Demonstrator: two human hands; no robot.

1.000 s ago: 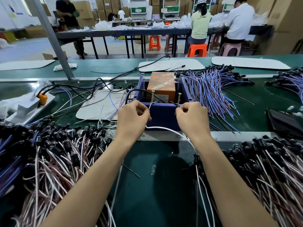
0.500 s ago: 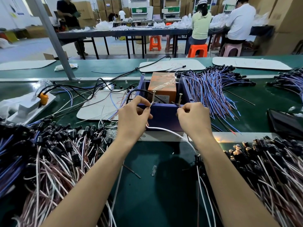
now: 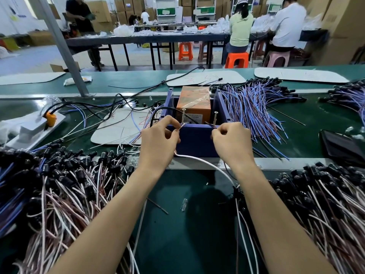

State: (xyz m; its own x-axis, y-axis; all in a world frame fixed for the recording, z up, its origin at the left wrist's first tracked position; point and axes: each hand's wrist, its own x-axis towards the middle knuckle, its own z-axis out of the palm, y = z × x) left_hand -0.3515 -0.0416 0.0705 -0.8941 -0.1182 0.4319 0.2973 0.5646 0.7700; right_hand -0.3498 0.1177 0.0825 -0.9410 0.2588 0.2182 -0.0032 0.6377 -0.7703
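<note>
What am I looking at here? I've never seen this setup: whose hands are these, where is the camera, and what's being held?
No machine here: a person works bare-handed, and the single picture comes from a camera on their head, looking forward and down. The left hand pinches a white wire against the left screw, which stands on a blue box. The right hand seems to pinch a thin dark wire by the right screw. An orange carton sits inside the box. On the green bench lie heaps of black-capped wires on both sides and blue wires farther back on the right.
</note>
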